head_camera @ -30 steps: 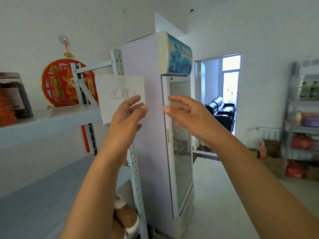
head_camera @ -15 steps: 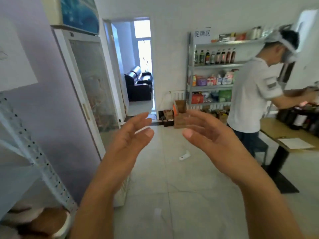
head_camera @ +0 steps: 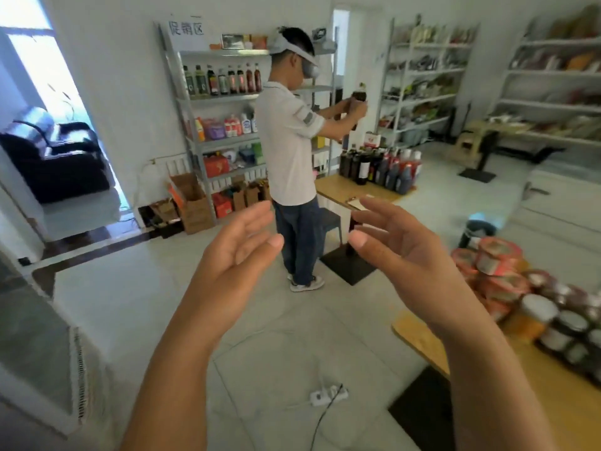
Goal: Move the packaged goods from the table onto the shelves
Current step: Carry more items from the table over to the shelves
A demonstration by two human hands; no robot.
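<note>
My left hand (head_camera: 234,252) and my right hand (head_camera: 396,245) are raised in front of me, palms facing each other, fingers relaxed and holding nothing. At the right edge a wooden table (head_camera: 419,336) carries stacked red-lidded bowl packages (head_camera: 494,258) and several jars with white and dark lids (head_camera: 536,315). My right hand is up and to the left of that stack, apart from it. The shelf I faced earlier is out of view.
A person in a white shirt (head_camera: 289,151) stands mid-room holding a dark bottle (head_camera: 357,96) beside a second table with several bottles (head_camera: 380,167). Stocked metal shelves (head_camera: 224,138) line the walls. A power strip (head_camera: 328,393) with its cable lies on the tiled floor. A fridge (head_camera: 39,336) stands at left.
My view has swung right, from the shelf and fridge to the room and the table of goods. Both hands stay raised, open and without anything in them.
</note>
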